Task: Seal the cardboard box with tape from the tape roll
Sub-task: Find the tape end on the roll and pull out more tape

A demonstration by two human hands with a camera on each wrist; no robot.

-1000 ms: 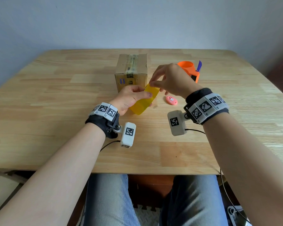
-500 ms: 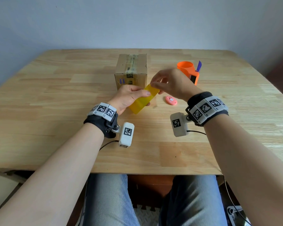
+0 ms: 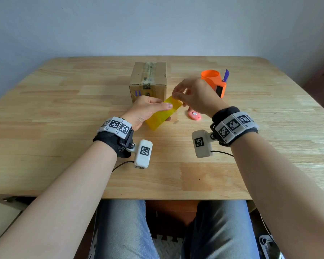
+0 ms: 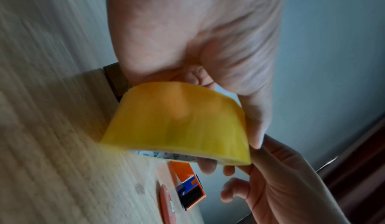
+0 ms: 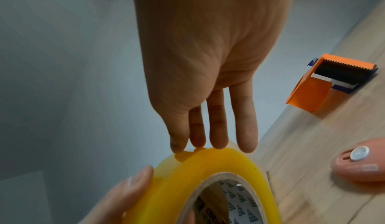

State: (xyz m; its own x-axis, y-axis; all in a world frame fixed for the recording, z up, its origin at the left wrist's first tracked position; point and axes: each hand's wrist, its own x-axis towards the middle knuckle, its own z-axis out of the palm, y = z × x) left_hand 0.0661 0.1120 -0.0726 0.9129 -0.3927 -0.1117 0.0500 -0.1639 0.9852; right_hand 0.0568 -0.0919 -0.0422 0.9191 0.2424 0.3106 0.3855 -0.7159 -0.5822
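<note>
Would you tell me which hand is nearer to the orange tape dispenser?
Right. The right hand sits just in front of the orange tape dispenser; the left hand is farther left, holding the tape roll.

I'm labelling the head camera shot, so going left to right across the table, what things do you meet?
Cardboard box → yellow tape roll, gripped by the left hand with the right hand touching its top edge → pink cutter → orange tape dispenser.

Black wristbands [image 3: 112, 141], tag-marked white bands, blue jeans [image 3: 123, 230]
</note>
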